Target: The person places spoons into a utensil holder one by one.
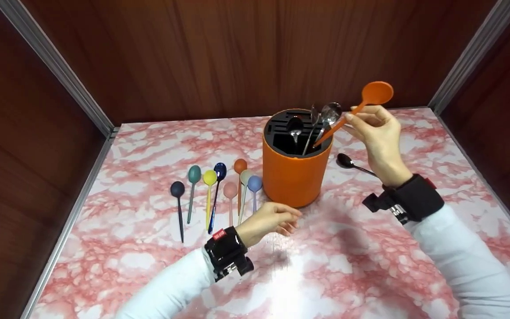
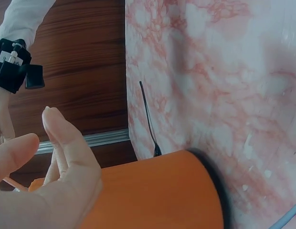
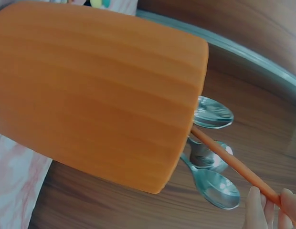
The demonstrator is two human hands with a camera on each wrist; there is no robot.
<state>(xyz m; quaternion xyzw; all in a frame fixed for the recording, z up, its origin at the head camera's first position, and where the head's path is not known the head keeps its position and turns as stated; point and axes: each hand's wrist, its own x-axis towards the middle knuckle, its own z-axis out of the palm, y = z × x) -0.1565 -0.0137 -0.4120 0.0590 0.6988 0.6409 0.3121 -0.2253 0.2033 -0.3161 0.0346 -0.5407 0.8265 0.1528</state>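
Note:
Between thumb and fingers, my right hand (image 1: 380, 135) pinches an orange spoon (image 1: 377, 93) by its handle, bowl upward. The handle's lower end dips into the opening of an orange utensil holder (image 1: 297, 177) with a black slotted top. Several metal spoons (image 1: 330, 113) stand in that opening; the right wrist view shows a shiny spoon (image 3: 217, 189) beside the orange handle (image 3: 238, 164). My left hand (image 1: 272, 220) hovers in front of the holder with loosely bent fingers, holding nothing. In the left wrist view its fingers (image 2: 67, 148) are apart from the holder (image 2: 162, 195).
Left of the holder lie several coloured spoons, among them a dark navy one (image 1: 178, 189), a teal one (image 1: 194, 174), a yellow one (image 1: 210, 177) and a light blue one (image 1: 255, 183). A black spoon (image 1: 345, 160) lies to the right. Brown wood-grain panels (image 1: 237, 57) enclose the marbled table (image 1: 140, 274).

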